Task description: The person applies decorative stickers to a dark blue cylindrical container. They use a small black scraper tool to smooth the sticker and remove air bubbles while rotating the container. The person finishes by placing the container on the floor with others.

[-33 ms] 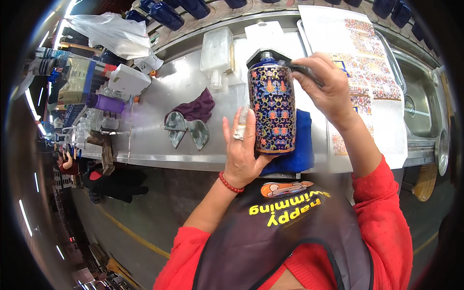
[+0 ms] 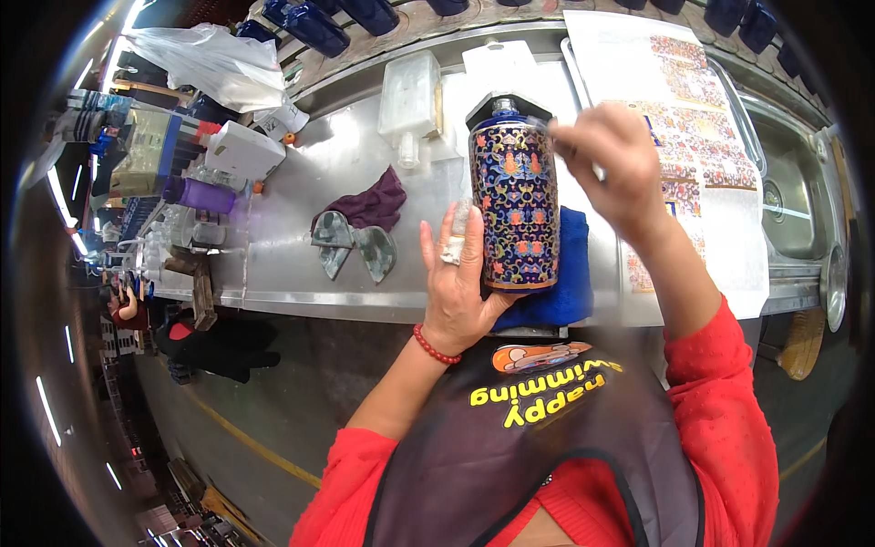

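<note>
Far left, from my remote seat, I see a purple bottle [image 2: 193, 194] on the metal bench [image 2: 283, 246], then a purple cloth [image 2: 378, 201] touching green pads [image 2: 372, 255]. The left hand [image 2: 460, 287] has its fingers apart, index along the patterned bottle [image 2: 517, 205], thumb by its base; I can't tell how firmly it grips. That bottle sits mid-bench, neck away, a blue cloth [image 2: 574, 264] beside its lower right. The right hand [image 2: 615, 164], blurred, clamps a dark tool [image 2: 539, 121] at the bottle's shoulder, left of printed sheets [image 2: 729, 232].
</note>
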Available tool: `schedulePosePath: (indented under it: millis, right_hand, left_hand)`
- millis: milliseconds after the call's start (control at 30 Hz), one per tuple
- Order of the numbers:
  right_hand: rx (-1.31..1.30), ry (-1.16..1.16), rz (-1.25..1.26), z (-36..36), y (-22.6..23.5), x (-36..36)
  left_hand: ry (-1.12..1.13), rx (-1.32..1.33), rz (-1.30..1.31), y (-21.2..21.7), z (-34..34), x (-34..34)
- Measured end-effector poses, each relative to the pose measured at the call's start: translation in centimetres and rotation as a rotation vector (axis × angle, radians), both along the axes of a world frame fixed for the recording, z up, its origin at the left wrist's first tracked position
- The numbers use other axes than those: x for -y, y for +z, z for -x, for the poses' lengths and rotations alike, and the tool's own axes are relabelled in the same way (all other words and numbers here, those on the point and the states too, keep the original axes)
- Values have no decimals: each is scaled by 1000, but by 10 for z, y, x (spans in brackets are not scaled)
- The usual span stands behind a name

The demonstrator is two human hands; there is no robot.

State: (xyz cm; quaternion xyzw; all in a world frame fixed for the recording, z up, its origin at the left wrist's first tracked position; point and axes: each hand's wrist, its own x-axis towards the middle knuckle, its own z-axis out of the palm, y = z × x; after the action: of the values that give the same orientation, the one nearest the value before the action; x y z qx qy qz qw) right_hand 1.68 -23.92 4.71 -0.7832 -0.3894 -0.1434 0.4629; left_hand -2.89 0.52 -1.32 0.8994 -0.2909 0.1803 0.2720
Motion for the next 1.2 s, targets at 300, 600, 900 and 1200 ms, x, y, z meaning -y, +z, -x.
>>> schedulePosePath:
  millis: [300, 600, 900, 1200]
  right_hand:
    - [119, -309, -100, -8, 20, -8]
    - [-168, -449, -132, 4, -16, 13]
    - [-749, -273, -504, 22, -53, 14]
    - [-690, -273, -555, 20, -52, 6]
  left_hand:
    - [25, 84, -62, 15, -2, 1]
    - [33, 95, -32, 8, -4, 2]
    - [-27, 71, -57, 18, -3, 2]
    - [-81, 98, -191, 44, -10, 9]
